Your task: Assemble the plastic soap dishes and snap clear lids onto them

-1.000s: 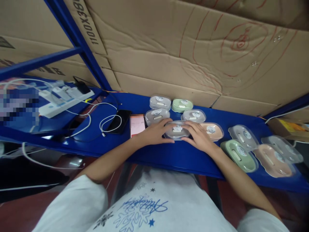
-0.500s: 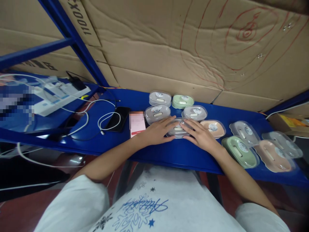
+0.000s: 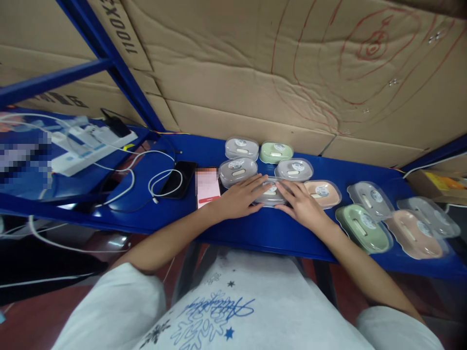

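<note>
The left hand (image 3: 239,198) and right hand (image 3: 303,204), unclenched with fingers extended, touch opposite ends of an oval grey plastic container (image 3: 270,196) with a transparent lid, on the blue surface (image 3: 262,232). Its round label is illegible. Similar green (image 3: 276,152) and peach containers (image 3: 324,195) lie nearby, contents unclear. Brown cardboard (image 3: 219,58) behind reads "1100X".

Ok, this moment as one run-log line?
left hand: on left end of grey box | right hand: on its right end | beside right hand: peach box | by left wrist: pink-screened phone | surface: blue table
</note>
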`<state>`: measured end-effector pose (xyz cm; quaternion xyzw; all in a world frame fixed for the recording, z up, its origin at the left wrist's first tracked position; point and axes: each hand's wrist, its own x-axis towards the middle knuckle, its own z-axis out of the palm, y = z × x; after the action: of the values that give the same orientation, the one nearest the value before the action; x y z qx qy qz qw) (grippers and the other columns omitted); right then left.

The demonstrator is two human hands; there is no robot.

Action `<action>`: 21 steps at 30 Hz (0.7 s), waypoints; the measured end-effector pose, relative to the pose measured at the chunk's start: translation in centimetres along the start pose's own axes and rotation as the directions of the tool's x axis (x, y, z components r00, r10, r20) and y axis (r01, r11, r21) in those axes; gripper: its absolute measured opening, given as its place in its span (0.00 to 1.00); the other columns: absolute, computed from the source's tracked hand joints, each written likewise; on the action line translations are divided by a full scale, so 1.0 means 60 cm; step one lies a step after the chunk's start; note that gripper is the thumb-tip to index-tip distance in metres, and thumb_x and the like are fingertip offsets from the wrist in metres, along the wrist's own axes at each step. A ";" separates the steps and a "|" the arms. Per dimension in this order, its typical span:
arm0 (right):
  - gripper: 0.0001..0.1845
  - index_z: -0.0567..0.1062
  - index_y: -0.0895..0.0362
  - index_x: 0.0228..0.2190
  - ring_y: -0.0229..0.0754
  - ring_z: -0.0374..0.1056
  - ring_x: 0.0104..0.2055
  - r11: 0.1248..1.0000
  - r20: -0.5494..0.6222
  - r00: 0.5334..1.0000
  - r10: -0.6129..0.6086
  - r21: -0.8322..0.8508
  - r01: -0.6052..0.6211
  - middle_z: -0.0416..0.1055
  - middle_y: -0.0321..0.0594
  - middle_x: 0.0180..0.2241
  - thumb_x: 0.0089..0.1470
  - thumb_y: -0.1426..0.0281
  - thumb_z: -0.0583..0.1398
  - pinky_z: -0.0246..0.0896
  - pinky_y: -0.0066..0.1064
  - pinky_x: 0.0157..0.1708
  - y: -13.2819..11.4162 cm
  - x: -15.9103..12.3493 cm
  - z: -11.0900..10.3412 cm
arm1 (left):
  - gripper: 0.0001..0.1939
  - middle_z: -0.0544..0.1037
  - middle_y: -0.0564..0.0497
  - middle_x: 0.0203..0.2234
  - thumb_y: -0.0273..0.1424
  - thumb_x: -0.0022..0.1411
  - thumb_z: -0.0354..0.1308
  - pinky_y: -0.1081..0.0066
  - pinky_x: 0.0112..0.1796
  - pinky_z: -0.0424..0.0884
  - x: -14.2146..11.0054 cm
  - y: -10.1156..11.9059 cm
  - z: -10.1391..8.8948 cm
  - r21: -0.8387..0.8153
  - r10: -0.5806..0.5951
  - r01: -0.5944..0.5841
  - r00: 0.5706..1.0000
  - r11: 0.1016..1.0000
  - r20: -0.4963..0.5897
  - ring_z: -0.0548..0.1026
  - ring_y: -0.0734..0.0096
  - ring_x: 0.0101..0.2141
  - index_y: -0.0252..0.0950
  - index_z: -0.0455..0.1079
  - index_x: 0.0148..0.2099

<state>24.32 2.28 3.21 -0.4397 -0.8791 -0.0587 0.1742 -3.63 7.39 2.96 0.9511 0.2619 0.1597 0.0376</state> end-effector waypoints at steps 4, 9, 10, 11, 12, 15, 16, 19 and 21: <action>0.42 0.52 0.55 0.76 0.62 0.65 0.66 0.999 -0.008 1.000 -0.002 -0.034 0.002 0.67 0.57 0.67 0.70 0.56 0.58 0.68 0.57 0.65 -0.004 -0.002 0.003 | 0.32 0.58 0.37 0.75 0.39 0.77 0.55 0.50 0.71 0.61 0.003 0.004 -0.003 0.003 -0.016 0.016 1.000 1.000 -0.001 0.57 0.50 0.74 0.38 0.56 0.77; 0.40 0.51 0.55 0.76 0.62 0.62 0.70 0.999 -0.027 0.999 0.023 -0.024 -0.023 0.65 0.59 0.68 0.72 0.57 0.57 0.65 0.58 0.67 -0.001 -0.003 0.010 | 0.30 0.60 0.36 0.74 0.41 0.78 0.55 0.50 0.69 0.64 0.003 0.004 -0.002 0.029 -0.016 0.017 1.000 0.999 -0.025 0.59 0.49 0.74 0.35 0.58 0.75; 0.40 0.50 0.54 0.77 0.61 0.60 0.72 0.999 -0.022 0.999 0.032 -0.017 -0.032 0.63 0.59 0.69 0.72 0.58 0.56 0.64 0.58 0.68 -0.001 -0.003 0.012 | 0.30 0.60 0.36 0.74 0.41 0.78 0.55 0.51 0.69 0.64 0.003 0.003 0.000 0.032 -0.014 0.015 0.999 0.999 -0.029 0.59 0.49 0.74 0.35 0.58 0.75; 0.41 0.49 0.54 0.77 0.61 0.59 0.73 0.999 -0.015 0.999 0.039 -0.013 -0.039 0.62 0.59 0.70 0.72 0.58 0.56 0.63 0.58 0.69 0.000 -0.003 0.013 | 0.30 0.59 0.36 0.75 0.41 0.78 0.54 0.51 0.70 0.63 0.003 0.002 0.001 0.036 -0.010 0.011 0.999 0.999 -0.031 0.58 0.50 0.74 0.36 0.58 0.75; 0.41 0.48 0.54 0.77 0.61 0.58 0.74 0.999 -0.008 0.999 0.044 -0.013 -0.044 0.61 0.59 0.71 0.72 0.58 0.56 0.63 0.58 0.69 0.000 -0.004 0.015 | 0.30 0.58 0.36 0.75 0.41 0.79 0.53 0.52 0.70 0.62 0.002 0.001 0.003 0.040 -0.004 0.006 0.999 0.999 -0.031 0.58 0.51 0.74 0.36 0.57 0.75; 0.41 0.51 0.57 0.76 0.61 0.57 0.75 0.998 0.014 0.998 0.059 -0.032 -0.059 0.60 0.60 0.72 0.71 0.59 0.58 0.61 0.56 0.70 -0.001 -0.008 0.019 | 0.30 0.57 0.36 0.75 0.41 0.79 0.54 0.52 0.71 0.60 0.001 0.001 0.005 0.058 0.011 -0.010 1.000 0.998 -0.027 0.55 0.51 0.75 0.35 0.56 0.76; 0.40 0.53 0.58 0.76 0.61 0.57 0.74 0.997 0.020 0.998 0.067 -0.036 -0.066 0.60 0.60 0.72 0.71 0.60 0.58 0.61 0.56 0.71 -0.002 -0.008 0.018 | 0.31 0.56 0.35 0.76 0.40 0.79 0.54 0.52 0.71 0.60 0.001 0.001 0.006 0.063 0.013 -0.012 1.000 0.998 -0.023 0.54 0.51 0.76 0.34 0.56 0.76; 0.36 0.62 0.61 0.72 0.64 0.59 0.73 0.995 0.027 0.995 0.098 0.009 -0.098 0.63 0.62 0.70 0.70 0.60 0.60 0.60 0.60 0.70 -0.016 0.003 -0.007 | 0.33 0.55 0.33 0.76 0.43 0.78 0.54 0.51 0.71 0.60 0.000 0.004 0.005 0.069 0.014 -0.012 1.000 0.998 -0.026 0.52 0.48 0.76 0.33 0.56 0.76; 0.32 0.68 0.59 0.69 0.63 0.62 0.71 0.982 0.010 0.995 0.095 0.161 -0.096 0.67 0.59 0.68 0.70 0.60 0.61 0.59 0.63 0.69 -0.043 0.023 -0.045 | 0.35 0.55 0.34 0.76 0.47 0.78 0.53 0.50 0.71 0.61 0.001 0.004 0.004 0.052 0.012 -0.011 0.999 0.999 -0.035 0.53 0.47 0.76 0.33 0.55 0.76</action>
<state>22.19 1.06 6.36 -0.4659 -0.8592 0.0215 0.2105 -3.41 7.22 2.77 0.9502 0.2611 0.1699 0.0072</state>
